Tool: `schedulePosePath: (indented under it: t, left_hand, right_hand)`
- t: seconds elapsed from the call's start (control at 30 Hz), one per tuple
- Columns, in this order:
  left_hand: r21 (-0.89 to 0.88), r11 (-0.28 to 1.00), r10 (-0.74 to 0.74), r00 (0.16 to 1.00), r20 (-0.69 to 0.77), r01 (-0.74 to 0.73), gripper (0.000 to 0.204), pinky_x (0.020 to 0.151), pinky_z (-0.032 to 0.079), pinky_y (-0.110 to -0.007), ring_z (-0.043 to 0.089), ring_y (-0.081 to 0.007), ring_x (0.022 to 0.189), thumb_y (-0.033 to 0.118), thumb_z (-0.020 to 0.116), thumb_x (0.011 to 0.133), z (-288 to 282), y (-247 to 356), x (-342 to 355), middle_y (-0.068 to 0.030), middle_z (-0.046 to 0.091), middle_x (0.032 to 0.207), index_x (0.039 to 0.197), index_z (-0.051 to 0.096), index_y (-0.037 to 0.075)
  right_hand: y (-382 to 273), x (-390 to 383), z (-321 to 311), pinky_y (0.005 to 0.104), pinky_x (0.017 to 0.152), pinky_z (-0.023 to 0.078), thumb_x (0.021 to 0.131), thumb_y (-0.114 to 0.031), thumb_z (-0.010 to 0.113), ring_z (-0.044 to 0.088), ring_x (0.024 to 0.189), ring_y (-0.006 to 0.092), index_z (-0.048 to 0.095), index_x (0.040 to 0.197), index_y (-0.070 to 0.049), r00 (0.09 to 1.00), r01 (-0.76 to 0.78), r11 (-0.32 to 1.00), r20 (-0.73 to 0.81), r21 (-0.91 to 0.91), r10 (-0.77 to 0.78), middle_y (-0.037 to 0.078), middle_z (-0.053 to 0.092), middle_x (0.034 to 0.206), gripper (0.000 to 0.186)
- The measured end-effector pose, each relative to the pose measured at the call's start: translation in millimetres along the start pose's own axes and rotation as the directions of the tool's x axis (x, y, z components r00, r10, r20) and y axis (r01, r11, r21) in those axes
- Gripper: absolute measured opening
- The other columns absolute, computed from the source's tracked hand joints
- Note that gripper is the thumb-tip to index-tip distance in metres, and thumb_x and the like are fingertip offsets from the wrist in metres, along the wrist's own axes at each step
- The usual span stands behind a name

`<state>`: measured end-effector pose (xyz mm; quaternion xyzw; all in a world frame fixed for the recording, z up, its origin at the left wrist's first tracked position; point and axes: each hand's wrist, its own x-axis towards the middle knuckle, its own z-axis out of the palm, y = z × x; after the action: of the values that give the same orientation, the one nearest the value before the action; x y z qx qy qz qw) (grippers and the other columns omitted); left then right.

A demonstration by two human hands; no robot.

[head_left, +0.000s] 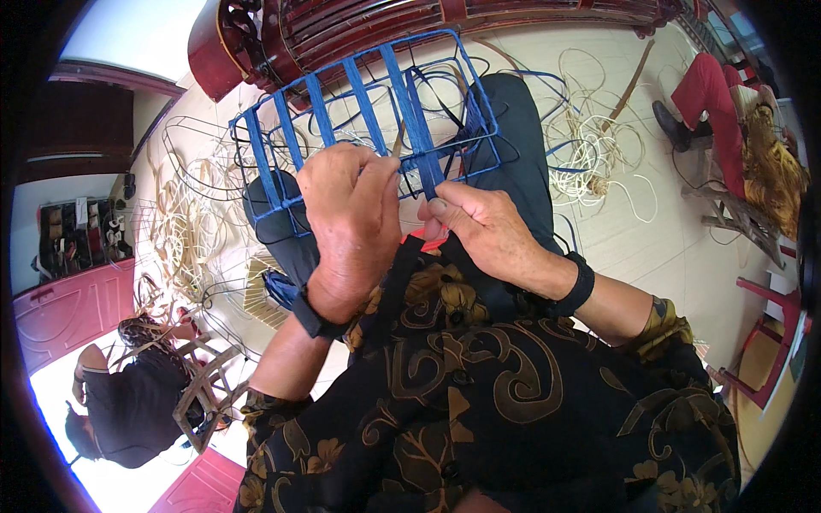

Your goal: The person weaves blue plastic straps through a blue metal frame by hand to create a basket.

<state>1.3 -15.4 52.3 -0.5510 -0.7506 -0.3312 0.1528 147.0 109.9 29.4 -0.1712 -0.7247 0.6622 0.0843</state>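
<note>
Nearest is a dark patterned shirt [513, 402], its soft cloth printed with golden-brown scrolls and flowers. Each wrist carries a flat black band.

The left grip [352, 192] has curled fingers; thumb and forefinger are clenched on a slim brown sliver [398, 138], stiff, narrow and pointing upward. The right grip [486, 224] pinches the lower end of a flat blue band [431, 173], just beside the left grip. The band's surface shows fine lengthwise lines.

The blue frame [481, 81] rests across the knees of the dark trousers [523, 128], beyond the grips. It is an open rectangular cage with rounded corners and slender bars. Several parallel blue bands cross its open face, with gaps between them. Thin dark wires show among its bars.

Pale cord [590, 154] lies in loose, smooth loops on the glossy tiled floor [629, 256] to the right; a larger tangle of cream and tan strands [184, 235] spreads to the left. At the far side stands a dark red bench [359, 38] of polished, slatted wood with a carved end.
</note>
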Motion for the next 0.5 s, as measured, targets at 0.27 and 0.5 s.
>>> schedulePosePath:
  t: [0.27, 0.5]
  left_hand:
    - [0.104, 0.992, 0.088, 0.990, -0.111, -0.076, 0.027, 0.096, 0.042, -0.049, 0.057, -0.0348, 0.114, 0.002, 0.075, 0.074, 27.6, 1.5, -3.5, -0.0109, 0.063, 0.114, 0.101, 0.071, 0.005]
    - [0.025, 0.983, 0.183, 0.961, -0.208, -0.181, 0.021, 0.093, 0.042, -0.049, 0.062, -0.0300, 0.101, 0.003, 0.072, 0.073, 46.1, -10.5, 0.2, -0.0084, 0.066, 0.096, 0.094, 0.070, 0.004]
  right_hand:
    - [-15.4, -3.8, -6.4, 0.0414, 0.071, 0.052, 0.103, -0.018, 0.054, 0.066, 0.074, 0.0325, 0.063, 0.092, -0.002, 0.982, 0.179, 0.951, -0.009, -0.251, -0.187, 0.011, 0.074, 0.079, 0.022]
    - [-45.7, -10.3, -20.6, 0.0371, 0.071, 0.049, 0.100, -0.020, 0.058, 0.061, 0.073, 0.0270, 0.065, 0.086, -0.005, 0.969, 0.249, 0.929, 0.080, -0.273, -0.236, 0.006, 0.074, 0.078, 0.022]
